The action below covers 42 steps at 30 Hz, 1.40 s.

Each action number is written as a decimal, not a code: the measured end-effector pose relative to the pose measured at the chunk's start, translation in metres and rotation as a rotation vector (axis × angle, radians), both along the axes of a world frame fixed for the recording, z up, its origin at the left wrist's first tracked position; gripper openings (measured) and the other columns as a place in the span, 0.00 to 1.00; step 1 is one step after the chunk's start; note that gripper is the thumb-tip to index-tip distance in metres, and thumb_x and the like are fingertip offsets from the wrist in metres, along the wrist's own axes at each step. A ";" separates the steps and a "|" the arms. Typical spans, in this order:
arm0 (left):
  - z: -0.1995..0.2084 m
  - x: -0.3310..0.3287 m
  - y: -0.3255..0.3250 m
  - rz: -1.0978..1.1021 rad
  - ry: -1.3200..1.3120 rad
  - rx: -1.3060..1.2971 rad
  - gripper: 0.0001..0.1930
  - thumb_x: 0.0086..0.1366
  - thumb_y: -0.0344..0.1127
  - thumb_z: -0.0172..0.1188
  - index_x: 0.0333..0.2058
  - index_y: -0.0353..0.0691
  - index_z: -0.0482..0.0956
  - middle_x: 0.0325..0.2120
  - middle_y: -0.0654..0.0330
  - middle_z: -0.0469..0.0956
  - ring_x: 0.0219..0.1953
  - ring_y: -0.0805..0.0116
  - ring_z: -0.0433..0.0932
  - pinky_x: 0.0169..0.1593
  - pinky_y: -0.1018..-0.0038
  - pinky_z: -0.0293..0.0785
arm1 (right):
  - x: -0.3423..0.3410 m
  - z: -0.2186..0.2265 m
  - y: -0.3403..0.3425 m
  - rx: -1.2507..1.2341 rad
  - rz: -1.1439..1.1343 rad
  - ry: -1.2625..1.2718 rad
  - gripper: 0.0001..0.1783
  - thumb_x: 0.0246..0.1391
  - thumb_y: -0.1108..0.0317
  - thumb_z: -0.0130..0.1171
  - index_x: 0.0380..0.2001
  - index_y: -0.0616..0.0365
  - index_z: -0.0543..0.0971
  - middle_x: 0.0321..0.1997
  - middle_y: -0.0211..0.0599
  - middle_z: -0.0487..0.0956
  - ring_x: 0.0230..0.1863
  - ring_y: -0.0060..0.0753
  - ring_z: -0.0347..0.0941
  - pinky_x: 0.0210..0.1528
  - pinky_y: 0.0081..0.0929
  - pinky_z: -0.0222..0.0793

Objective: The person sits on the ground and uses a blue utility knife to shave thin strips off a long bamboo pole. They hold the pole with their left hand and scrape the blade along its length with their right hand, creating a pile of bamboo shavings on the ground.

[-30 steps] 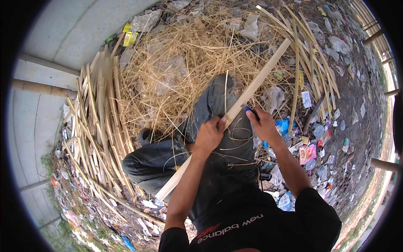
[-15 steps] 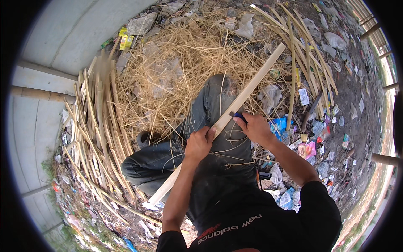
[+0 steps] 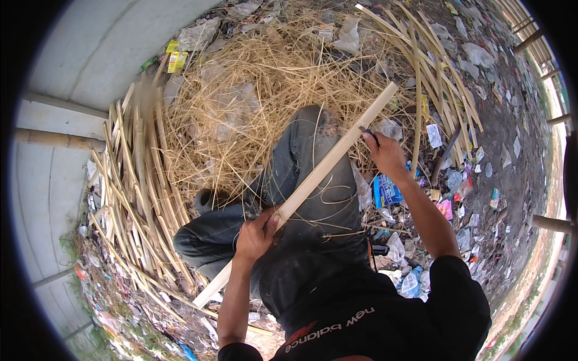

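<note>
A long, pale bamboo strip [image 3: 328, 165] slants across my lap, from low on the left to its upper right end past my knee. Wrapped round its lower part is my left hand [image 3: 255, 236], thumb lying on top. Close to the strip's upper part, my right hand [image 3: 388, 157] is closed on a small knife [image 3: 368, 132]. The knife's blade meets the strip's edge; most of the handle is hidden by my fingers. Thin curled shavings [image 3: 334, 194] lie on my dark trousers [image 3: 328, 207] beneath the strip.
A big heap of straw-coloured shavings [image 3: 265, 78] spreads ahead of me. Split bamboo strips [image 3: 144, 192] are stacked at the left near a pale wall [image 3: 54, 204]; more strips [image 3: 442, 78] lie at the far right. Plastic litter [image 3: 388, 191] covers the ground on the right.
My right hand has moved up and to the right along the strip with the knife. My left hand and the strip have shifted down and to the left.
</note>
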<state>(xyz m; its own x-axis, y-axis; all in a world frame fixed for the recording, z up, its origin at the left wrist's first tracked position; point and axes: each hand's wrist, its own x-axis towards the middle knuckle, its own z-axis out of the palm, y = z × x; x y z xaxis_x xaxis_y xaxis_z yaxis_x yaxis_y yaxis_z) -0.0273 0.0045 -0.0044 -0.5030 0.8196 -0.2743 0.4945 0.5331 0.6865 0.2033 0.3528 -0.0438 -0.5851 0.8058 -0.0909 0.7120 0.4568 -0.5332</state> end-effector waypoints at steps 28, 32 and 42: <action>0.004 -0.038 -0.089 -0.073 0.167 0.001 0.18 0.75 0.44 0.62 0.29 0.37 0.77 0.16 0.45 0.73 0.20 0.37 0.75 0.24 0.57 0.69 | -0.003 0.005 -0.047 0.012 0.149 0.102 0.27 0.70 0.42 0.55 0.35 0.59 0.80 0.24 0.54 0.80 0.28 0.67 0.78 0.33 0.56 0.75; 0.003 -0.039 -0.096 -0.070 0.191 -0.031 0.17 0.75 0.45 0.62 0.30 0.39 0.77 0.16 0.45 0.74 0.22 0.37 0.77 0.24 0.55 0.70 | 0.009 0.005 0.019 -0.028 -0.086 0.016 0.27 0.70 0.42 0.55 0.36 0.59 0.81 0.24 0.55 0.80 0.29 0.68 0.78 0.35 0.56 0.74; 0.005 -0.041 -0.108 -0.051 0.170 -0.027 0.18 0.74 0.45 0.62 0.28 0.38 0.76 0.14 0.47 0.72 0.18 0.40 0.75 0.23 0.56 0.69 | 0.006 -0.002 -0.012 0.111 0.100 -0.036 0.28 0.71 0.42 0.54 0.35 0.61 0.79 0.22 0.58 0.78 0.29 0.67 0.79 0.36 0.56 0.73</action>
<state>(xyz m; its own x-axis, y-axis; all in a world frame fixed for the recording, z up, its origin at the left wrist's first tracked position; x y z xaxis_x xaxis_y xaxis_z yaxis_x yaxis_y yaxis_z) -0.0683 -0.1037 0.0003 -0.5016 0.8389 -0.2114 0.6292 0.5215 0.5763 0.2094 0.3412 -0.0458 -0.6612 0.7497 -0.0275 0.6778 0.5812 -0.4504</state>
